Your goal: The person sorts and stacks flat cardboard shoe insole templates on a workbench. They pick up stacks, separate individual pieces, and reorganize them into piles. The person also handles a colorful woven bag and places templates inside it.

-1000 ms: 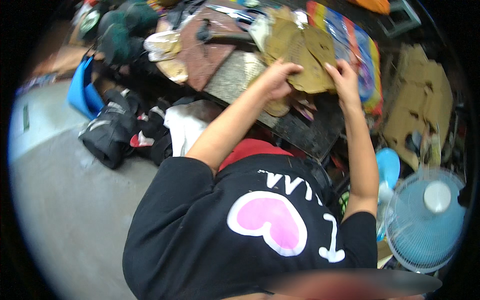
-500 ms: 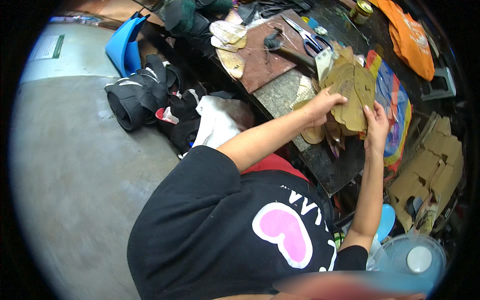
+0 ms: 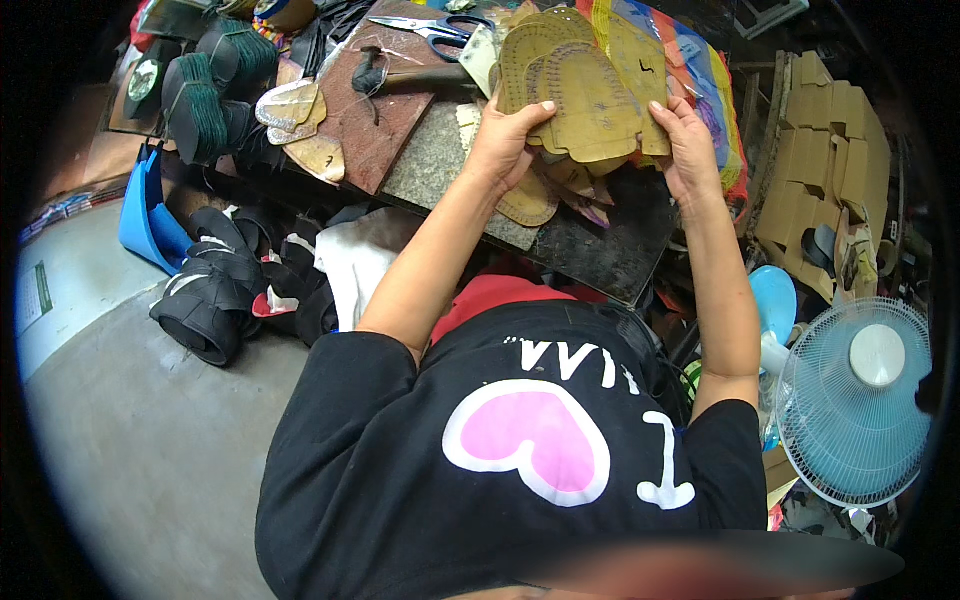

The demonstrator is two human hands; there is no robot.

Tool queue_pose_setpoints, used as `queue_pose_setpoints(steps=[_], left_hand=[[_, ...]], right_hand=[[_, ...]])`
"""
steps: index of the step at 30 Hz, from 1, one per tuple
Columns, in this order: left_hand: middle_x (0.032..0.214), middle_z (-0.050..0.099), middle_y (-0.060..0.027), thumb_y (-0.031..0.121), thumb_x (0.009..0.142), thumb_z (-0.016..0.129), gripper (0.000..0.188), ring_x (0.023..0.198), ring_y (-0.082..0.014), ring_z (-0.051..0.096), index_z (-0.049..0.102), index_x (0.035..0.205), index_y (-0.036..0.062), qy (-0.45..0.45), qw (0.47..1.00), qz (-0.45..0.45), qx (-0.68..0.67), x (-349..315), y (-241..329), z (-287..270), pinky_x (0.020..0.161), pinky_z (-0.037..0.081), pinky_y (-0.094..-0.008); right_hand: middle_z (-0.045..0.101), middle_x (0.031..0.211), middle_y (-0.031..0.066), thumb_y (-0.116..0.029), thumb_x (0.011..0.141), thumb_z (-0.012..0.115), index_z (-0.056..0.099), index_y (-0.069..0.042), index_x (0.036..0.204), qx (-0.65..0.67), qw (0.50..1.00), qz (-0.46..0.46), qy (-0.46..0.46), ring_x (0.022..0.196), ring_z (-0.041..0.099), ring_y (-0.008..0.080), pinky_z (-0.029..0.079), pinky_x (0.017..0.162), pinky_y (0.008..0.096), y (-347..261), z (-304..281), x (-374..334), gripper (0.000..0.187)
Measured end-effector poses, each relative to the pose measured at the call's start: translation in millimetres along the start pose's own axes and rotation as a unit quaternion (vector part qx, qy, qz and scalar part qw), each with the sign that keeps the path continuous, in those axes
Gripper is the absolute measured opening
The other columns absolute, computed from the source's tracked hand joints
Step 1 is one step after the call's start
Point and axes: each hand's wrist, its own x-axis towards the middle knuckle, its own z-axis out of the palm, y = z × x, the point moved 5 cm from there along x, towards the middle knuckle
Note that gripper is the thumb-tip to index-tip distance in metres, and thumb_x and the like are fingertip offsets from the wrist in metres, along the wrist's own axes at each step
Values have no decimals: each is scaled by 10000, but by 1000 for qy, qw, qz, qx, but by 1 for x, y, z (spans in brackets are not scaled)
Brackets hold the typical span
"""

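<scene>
I see the left hand (image 3: 503, 142) clamped on the left side of the brown sole-shaped pieces (image 3: 588, 95), thumb on top; the right hand (image 3: 690, 148) pinches their right side. Those 2 hands hold the pieces above the table (image 3: 625, 242), just inside its near corner. Leftward, 1 hammer (image 3: 425, 77) lies on a reddish board (image 3: 385, 138) at the table's long edge.

Left hand (image 3: 507, 145): gripping brown cut-outs (image 3: 585, 100)
Right hand (image 3: 688, 150): pinching their other edge
Hammer (image 3: 410, 76): across the reddish board (image 3: 395, 130)
Scissors (image 3: 434, 28): just beyond
</scene>
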Motion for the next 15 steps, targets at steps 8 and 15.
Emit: queue_pose_setpoints(steps=[8,15], left_hand=[[1151,643,-106,-54,860,648,413,1026,-206,649,533,1253,-5,13,999,22,24,-1,1,1,889,563,-336],[1159,647,-113,-42,869,656,406,1028,-212,656,533,1254,-3,-6,1000,3,13,-5,-8,15,898,567,-351]], right_hand=[[664,987,68,-163,984,543,583,-30,1101,-35,999,3,8,842,646,142,522,748,278,-6,-10,-12,182],[646,1125,89,-121,967,589,566,2,1172,-29,1000,5,12,1029,610,127,496,896,272,12,14,-18,240]])
